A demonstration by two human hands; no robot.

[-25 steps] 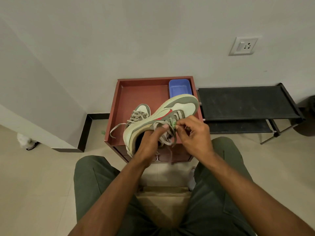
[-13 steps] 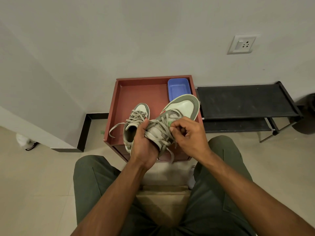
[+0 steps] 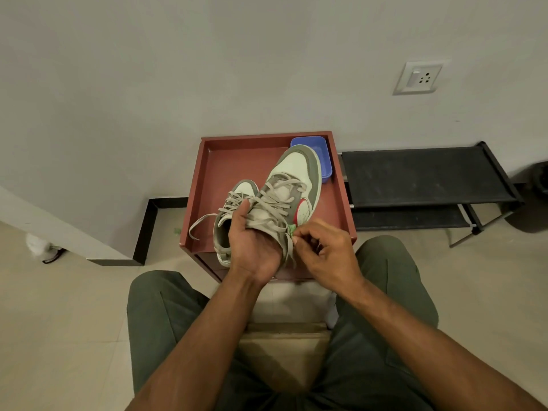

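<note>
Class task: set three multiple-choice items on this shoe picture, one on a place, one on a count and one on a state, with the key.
1. Where is the blue tub?
A. In the far right corner of the red cabinet top.
B. On the black rack.
C. On the floor.

2. How many sneakers show?
A. One.
B. Two.
C. Three.

3. What is the left hand doing?
A. Resting on a knee.
B. Lying flat on the cabinet.
C. Gripping the raised sneaker.

Key:
1 A, it sits inside the red rim.
2 B, one is held up and the other sneaker lies on the cabinet top.
3 C, its fingers curl round the shoe; the right hand pinches a lace.
</note>
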